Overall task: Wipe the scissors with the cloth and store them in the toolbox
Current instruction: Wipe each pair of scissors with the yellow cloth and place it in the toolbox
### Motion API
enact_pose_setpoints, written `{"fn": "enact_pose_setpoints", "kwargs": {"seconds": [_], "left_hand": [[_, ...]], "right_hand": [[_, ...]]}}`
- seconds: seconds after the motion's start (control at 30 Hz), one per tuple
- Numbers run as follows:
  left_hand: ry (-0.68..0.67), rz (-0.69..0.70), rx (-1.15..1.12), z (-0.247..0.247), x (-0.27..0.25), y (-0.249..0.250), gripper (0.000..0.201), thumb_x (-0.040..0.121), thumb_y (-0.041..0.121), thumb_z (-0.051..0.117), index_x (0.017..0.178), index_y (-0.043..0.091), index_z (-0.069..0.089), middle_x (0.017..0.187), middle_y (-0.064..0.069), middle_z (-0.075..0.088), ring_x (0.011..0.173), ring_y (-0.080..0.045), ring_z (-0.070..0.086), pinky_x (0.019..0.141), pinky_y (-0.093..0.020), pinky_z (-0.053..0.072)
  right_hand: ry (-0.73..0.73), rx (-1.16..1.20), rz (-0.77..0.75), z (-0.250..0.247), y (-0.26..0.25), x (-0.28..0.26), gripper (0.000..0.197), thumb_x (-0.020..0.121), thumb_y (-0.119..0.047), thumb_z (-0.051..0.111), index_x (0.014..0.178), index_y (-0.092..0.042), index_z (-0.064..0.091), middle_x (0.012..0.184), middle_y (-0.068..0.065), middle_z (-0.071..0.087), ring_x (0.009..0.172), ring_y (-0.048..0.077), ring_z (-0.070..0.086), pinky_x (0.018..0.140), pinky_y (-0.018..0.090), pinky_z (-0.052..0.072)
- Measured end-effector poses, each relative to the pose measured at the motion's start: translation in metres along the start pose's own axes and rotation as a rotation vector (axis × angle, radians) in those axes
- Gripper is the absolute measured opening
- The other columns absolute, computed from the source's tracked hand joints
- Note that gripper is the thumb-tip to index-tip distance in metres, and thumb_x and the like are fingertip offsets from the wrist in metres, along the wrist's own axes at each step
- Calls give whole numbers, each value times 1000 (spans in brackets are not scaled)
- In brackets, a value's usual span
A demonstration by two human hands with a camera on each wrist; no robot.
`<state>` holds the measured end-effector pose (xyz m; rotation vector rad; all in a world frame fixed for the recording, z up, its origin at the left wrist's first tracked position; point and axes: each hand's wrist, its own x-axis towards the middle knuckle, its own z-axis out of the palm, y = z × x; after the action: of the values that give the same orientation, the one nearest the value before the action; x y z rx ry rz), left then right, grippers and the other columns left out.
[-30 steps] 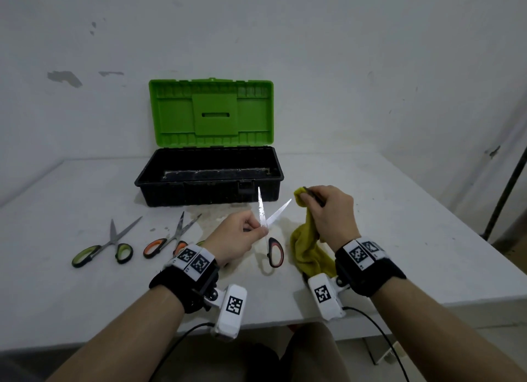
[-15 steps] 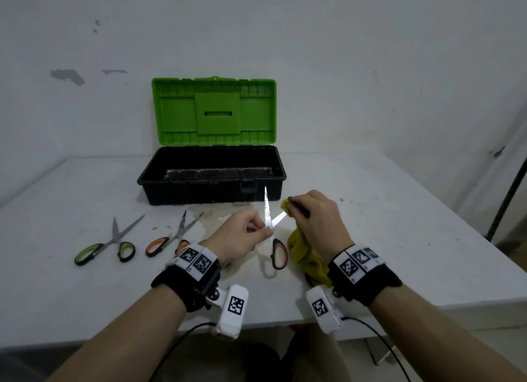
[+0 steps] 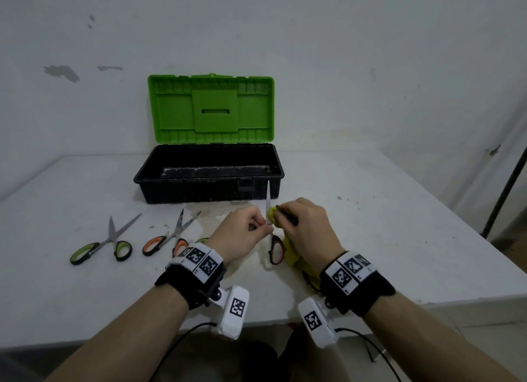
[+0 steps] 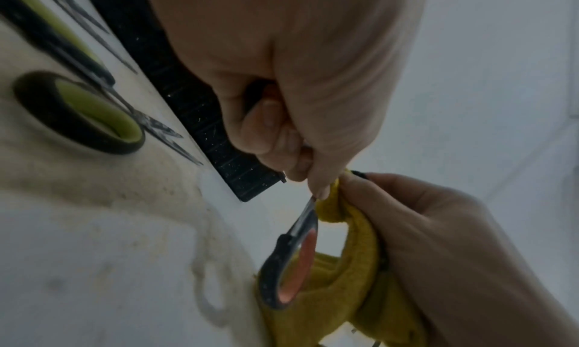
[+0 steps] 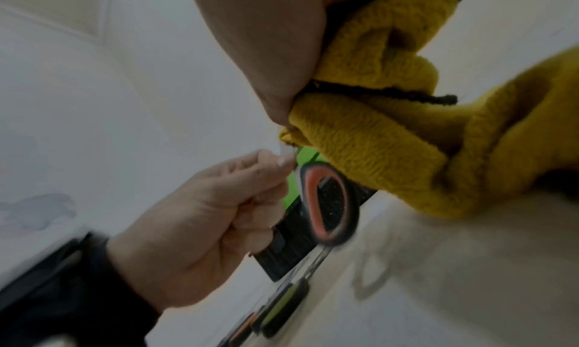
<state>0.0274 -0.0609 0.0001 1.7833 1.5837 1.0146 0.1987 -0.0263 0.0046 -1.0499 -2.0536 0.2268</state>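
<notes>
Head view: scissors pinched between hands, cloth right.

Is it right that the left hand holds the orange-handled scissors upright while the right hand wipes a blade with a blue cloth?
Not quite: the cloth is yellow, not blue, as the right wrist view shows. The left hand does hold the orange-handled scissors upright while the right hand wipes a blade.

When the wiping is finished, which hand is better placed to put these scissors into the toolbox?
Probably the left hand. It already pinches the red-handled scissors, blade up, right in front of the open toolbox. The right hand is full, gripping the yellow cloth against the blade.
</notes>
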Motion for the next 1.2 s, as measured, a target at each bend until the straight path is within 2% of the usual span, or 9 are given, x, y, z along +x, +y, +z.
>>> {"fn": "enact_pose_setpoints", "kwargs": {"seconds": [0.17,0.27,0.4,0.53,0.7,0.9,0.97,1.07,1.2], "left_hand": [[20,66,181,-6,-8,0,20,91,27,68,81,13,58,67,3,62,57,-11,54,56,-26,43],[22,22,174,-7,-8,0,18,92,27,68,83,13,60,79,-4,69,73,-21,63,71,-37,53],[16,-6,130,-7,-5,3,17,91,28,69,84,15,61,80,3,68,75,-14,64,73,-33,53],[-8,14,125,-3,-3,8,18,91,28,69,84,15,60,78,6,66,72,-8,61,68,-27,49],[-42,11,177,-7,-8,0,19,91,27,70,81,14,59,69,9,59,61,-6,53,63,-24,43],[-55,-114,76,-17,-4,-2,10,90,27,67,89,19,60,88,4,67,77,-12,63,70,-28,50],[-79,-124,71,-20,-2,1,6,91,21,63,97,22,61,96,1,67,76,-15,64,68,-31,54],[-63,-132,2,-21,0,5,10,95,15,61,104,18,64,92,1,66,63,-9,61,56,-18,49],[23,-170,-153,-21,3,3,8,90,14,70,97,16,70,89,-7,70,65,-9,67,64,-21,57]], "right_hand": [[40,-66,192,-16,19,18,21,91,-30,61,79,-15,71,75,0,64,73,18,58,68,33,49],[111,-54,278,-28,28,23,22,91,-32,62,86,-14,73,81,1,68,77,19,62,73,35,52],[68,-8,149,-27,4,11,16,90,-32,65,87,-18,73,80,-3,66,75,12,58,71,26,47],[-75,-37,73,-9,-7,0,14,89,-29,65,88,-17,73,80,-1,61,74,14,57,68,29,48],[-37,-83,222,-14,16,11,17,91,-28,62,88,-16,73,84,0,61,80,16,55,68,24,37],[45,-34,307,-30,31,16,17,88,-35,64,89,-20,72,86,-3,68,86,18,61,83,39,52],[56,-17,263,-34,24,15,15,88,-36,65,88,-22,72,85,-6,67,83,14,60,81,35,51],[36,11,190,-37,10,12,12,88,-33,67,88,-22,71,83,-7,65,79,10,59,75,27,50],[-33,-18,103,-35,-3,9,10,88,-31,68,88,-22,72,81,-7,63,77,9,56,70,17,43]]}}
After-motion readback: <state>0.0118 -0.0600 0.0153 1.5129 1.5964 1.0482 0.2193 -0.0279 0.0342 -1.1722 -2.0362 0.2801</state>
